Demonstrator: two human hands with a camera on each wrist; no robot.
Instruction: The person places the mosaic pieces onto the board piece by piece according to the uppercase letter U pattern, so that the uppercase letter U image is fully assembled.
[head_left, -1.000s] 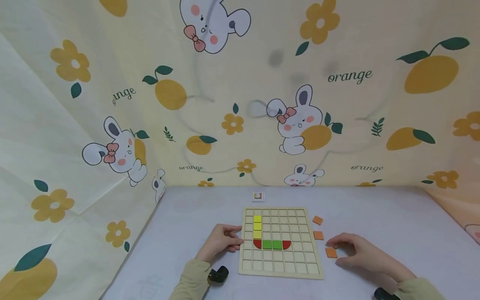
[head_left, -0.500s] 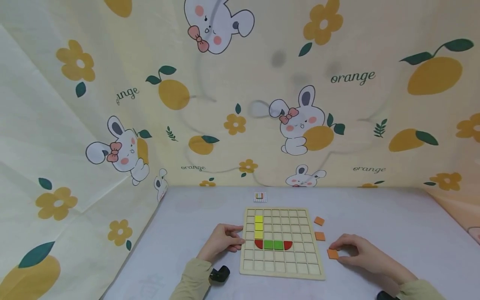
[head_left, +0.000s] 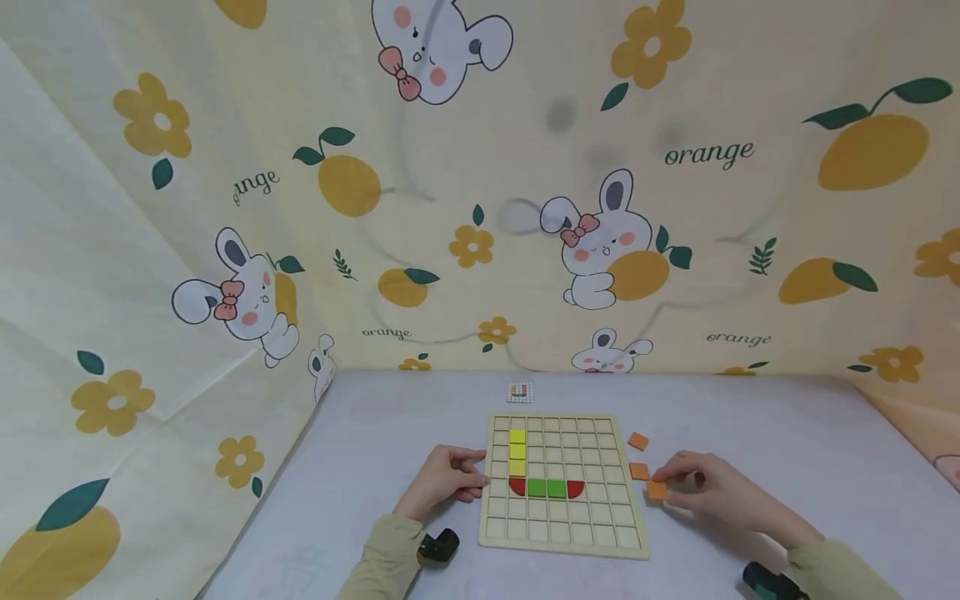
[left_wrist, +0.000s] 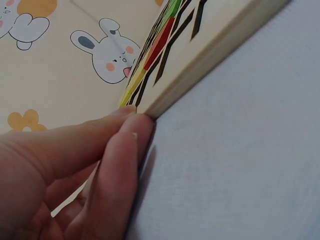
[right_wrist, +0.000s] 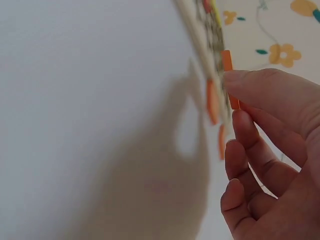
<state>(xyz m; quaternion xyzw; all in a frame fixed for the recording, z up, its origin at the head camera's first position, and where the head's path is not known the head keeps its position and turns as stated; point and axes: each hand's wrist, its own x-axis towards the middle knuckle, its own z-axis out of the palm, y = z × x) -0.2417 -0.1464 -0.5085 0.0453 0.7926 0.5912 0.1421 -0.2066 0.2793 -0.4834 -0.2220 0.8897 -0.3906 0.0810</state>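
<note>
A light wooden grid board [head_left: 562, 537] lies on the table between the hands. In its cells sit yellow square tiles [head_left: 517, 452] in a column, with red rounded tiles [head_left: 575, 489] at both ends of a row of green tiles [head_left: 547, 487]. The left hand [head_left: 444, 483] holds the board's left edge; in the left wrist view its thumb and a finger meet at that edge [left_wrist: 175, 95]. Beyond the board's right side, the right hand [head_left: 708, 492] pinches an orange square tile [right_wrist: 228, 75] between thumb and fingertips, raised above the table in the right wrist view.
Two loose orange tiles [head_left: 638, 441] lie right of the board. A small printed card [head_left: 521, 392] with a coloured grid pattern lies behind it. A patterned cloth [head_left: 420, 167] closes off the back and left of the white table [head_left: 360, 433].
The right hand has closed its thumb and fingers on the nearest orange tile and brought it up and leftward, toward the board's right edge. The left hand stays at the board.
</note>
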